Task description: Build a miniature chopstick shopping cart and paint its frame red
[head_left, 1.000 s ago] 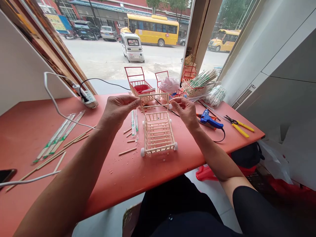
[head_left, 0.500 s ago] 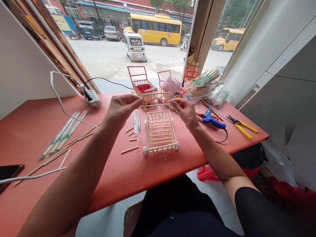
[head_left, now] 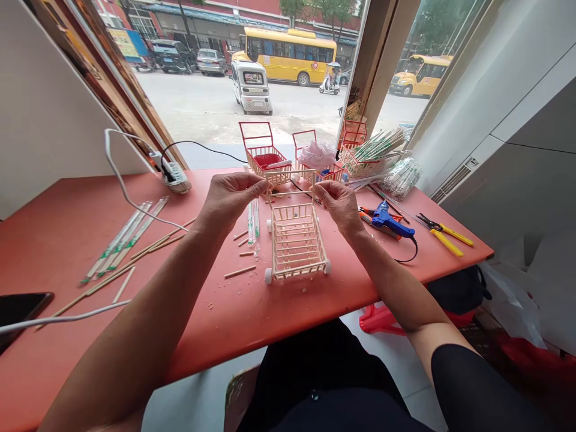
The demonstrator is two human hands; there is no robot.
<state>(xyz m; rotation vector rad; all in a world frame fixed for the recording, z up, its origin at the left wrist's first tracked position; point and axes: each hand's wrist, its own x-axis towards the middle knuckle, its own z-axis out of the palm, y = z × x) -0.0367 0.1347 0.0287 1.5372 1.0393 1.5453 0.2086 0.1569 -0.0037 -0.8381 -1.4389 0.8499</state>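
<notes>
A miniature cart [head_left: 299, 243] made of thin wooden sticks stands on white wheels in front of me, its slatted basket towards me and its upright handle frame at the far end. My left hand [head_left: 238, 195] pinches the left side of that handle frame between thumb and fingers. On the opposite side, my right hand [head_left: 337, 204] pinches the right upright of the same frame. Short cut sticks [head_left: 240, 272] and small crumbs lie left of the cart.
Blue glue gun [head_left: 389, 221] and yellow-handled pliers [head_left: 443, 234] lie right. Behind stand red-trimmed carts [head_left: 265, 157], one carrying bundled sticks [head_left: 378, 147]. Wrapped chopsticks [head_left: 123, 240], a white cable [head_left: 117, 174], a power strip [head_left: 173, 174] and a phone [head_left: 22, 312] occupy the left of the red table [head_left: 189, 342].
The view has shifted slightly, so the table and its things appear a little further right. Both hands keep their pinch on the cart's handle frame. Outside, a scooter has moved left.
</notes>
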